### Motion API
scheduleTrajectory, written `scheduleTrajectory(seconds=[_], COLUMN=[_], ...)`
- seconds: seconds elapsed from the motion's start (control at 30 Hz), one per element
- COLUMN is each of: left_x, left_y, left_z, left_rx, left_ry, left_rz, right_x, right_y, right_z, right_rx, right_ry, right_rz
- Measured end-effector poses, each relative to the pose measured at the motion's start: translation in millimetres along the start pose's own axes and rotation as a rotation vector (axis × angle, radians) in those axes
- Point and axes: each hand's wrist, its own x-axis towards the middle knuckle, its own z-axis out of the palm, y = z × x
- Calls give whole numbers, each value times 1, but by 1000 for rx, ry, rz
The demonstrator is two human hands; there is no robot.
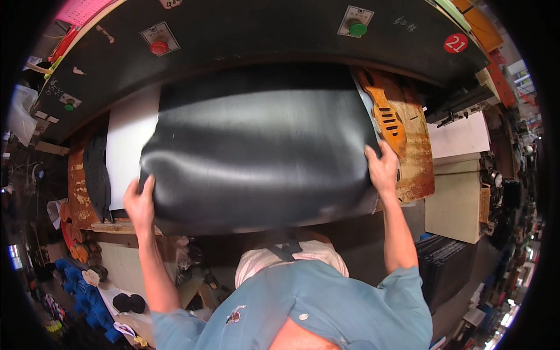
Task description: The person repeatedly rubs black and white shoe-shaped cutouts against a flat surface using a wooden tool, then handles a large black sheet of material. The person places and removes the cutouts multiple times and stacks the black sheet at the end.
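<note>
A large, glossy black sheet [262,134] lies over the work board and sags toward me at its near edge. My left hand [140,204] pinches its left edge between thumb and fingers. On the opposite side my right hand [383,169] grips the right edge, close to an orange sole-shaped cutting die [387,114] with slots in it. Part of a white sheet [131,134] shows from under the black one on the left. Dark cut material [96,175] lies beyond that, at the board's left end.
Across the far side runs a dark machine beam [256,35] with a red button [158,48] and a green button [357,28]. The worn wooden board [420,157] reaches out to the right. A stack of black sheets [443,262] stands low right; blue crates [87,303] are low left.
</note>
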Motion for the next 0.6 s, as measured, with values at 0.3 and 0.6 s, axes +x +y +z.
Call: scheduleTrajectory(seconds=[0.3, 0.6], left_x=[210, -35], left_y=[7, -49], left_z=[91, -8], left_rx=[474, 365], left_ry=[144, -20], left_rz=[197, -185], right_x=[164, -99], right_y=[-61, -33], right_z=[74, 3], right_rx=[-684, -683], right_ry=[275, 100], right_rz=[-493, 233])
